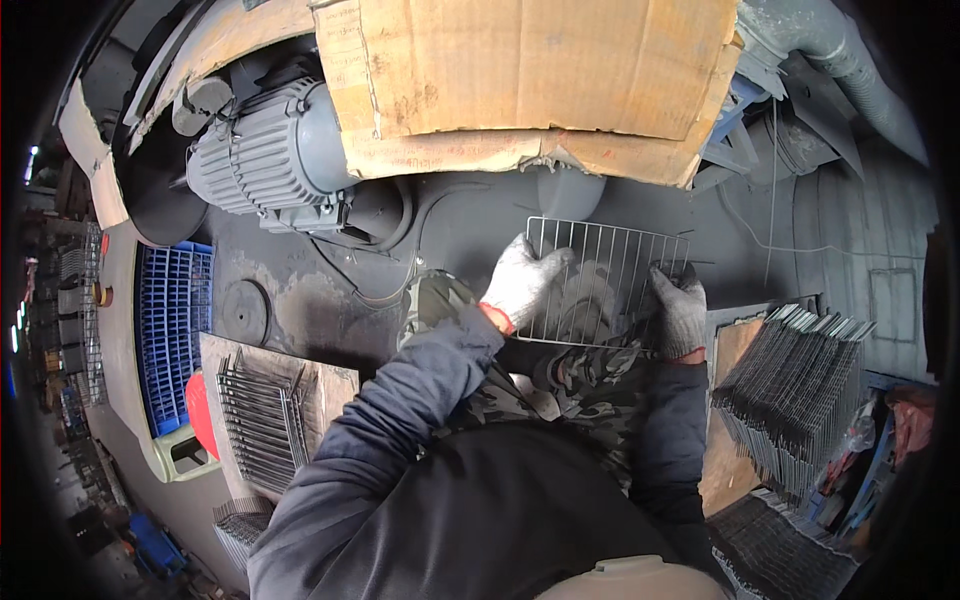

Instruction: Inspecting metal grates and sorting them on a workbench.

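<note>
A rectangular wire rack (603,270) of thin parallel rods is held up above my lap, tilted. My left hand (524,281), in a white work glove with a red cuff, is closed around its left edge with the thumb lying over the rods. On the opposite edge my right hand (682,312), in a greyer glove, grips the rack with its fingers dark at the tips. Behind the rods shows a grey rounded machine part (572,192) under the cardboard. My camouflage trousers (590,385) are below the rack.
Ahead, a torn cardboard sheet (540,70) hangs over the machine beside a grey electric motor (265,155). A tall stack of wire racks (795,395) stands at my right; more racks (262,415) lie on a board at left. A blue plastic crate (176,330) is farther left.
</note>
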Demonstrator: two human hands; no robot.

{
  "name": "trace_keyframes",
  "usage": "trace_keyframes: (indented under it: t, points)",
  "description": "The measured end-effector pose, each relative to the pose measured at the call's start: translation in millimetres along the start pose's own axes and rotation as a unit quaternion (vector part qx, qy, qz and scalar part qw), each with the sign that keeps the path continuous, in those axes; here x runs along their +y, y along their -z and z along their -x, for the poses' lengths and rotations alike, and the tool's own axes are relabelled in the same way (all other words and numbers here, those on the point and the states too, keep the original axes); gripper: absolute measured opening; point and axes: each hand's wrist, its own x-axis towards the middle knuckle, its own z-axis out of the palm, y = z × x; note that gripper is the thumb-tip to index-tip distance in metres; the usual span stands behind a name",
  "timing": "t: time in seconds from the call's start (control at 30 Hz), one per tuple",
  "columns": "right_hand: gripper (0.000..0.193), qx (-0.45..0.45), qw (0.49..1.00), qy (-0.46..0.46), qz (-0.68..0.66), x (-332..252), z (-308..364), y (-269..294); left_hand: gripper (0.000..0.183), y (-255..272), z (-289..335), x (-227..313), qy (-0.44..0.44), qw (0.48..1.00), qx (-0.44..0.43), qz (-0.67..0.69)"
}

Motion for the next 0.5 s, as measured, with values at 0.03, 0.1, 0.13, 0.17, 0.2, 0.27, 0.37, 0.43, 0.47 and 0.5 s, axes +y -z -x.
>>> trace_keyframes:
  t: [0.03,0.1,0.13,0.17,0.2,0.27,0.37,0.43,0.47,0.5]
  points:
    - [0.018,-0.002,1.0,0.001,-0.003,-1,-4,-2,0.042,1,1,0,0.017,1.0,0.002,0.013]
    - [0.029,-0.046,0.997,-0.062,0.024,14,-12,-20,0.035,29,10,-7,0.042,0.988,0.022,0.148]
    - [0.041,-0.012,0.977,-0.103,0.186,27,-21,-36,0.032,56,12,-10,0.094,0.988,0.051,0.109]
    - [0.045,-0.027,0.976,-0.065,0.207,46,-21,-53,0.03,82,14,-13,0.145,0.984,0.083,0.068]
    - [0.039,-0.102,0.969,-0.048,0.221,58,-23,-60,0.028,101,17,-15,0.138,0.975,0.08,0.154]
    - [0.031,-0.153,0.887,0.191,0.392,71,-31,-64,0.026,114,13,-14,0.135,0.966,0.054,0.212]
    - [0.026,-0.169,0.938,0.153,0.263,44,-25,-26,0.029,85,-3,5,0.147,0.989,-0.009,0.034]
    - [0.025,-0.105,0.985,-0.126,-0.052,-1,-4,15,0.042,35,-5,16,0.106,0.992,-0.055,0.038]
    - [0.028,-0.094,0.991,-0.085,0.038,-15,4,22,0.042,16,-4,19,0.108,0.988,-0.069,0.09]
    - [0.029,-0.061,0.994,-0.067,0.065,-23,6,20,0.042,2,-6,22,0.093,0.978,-0.079,0.169]
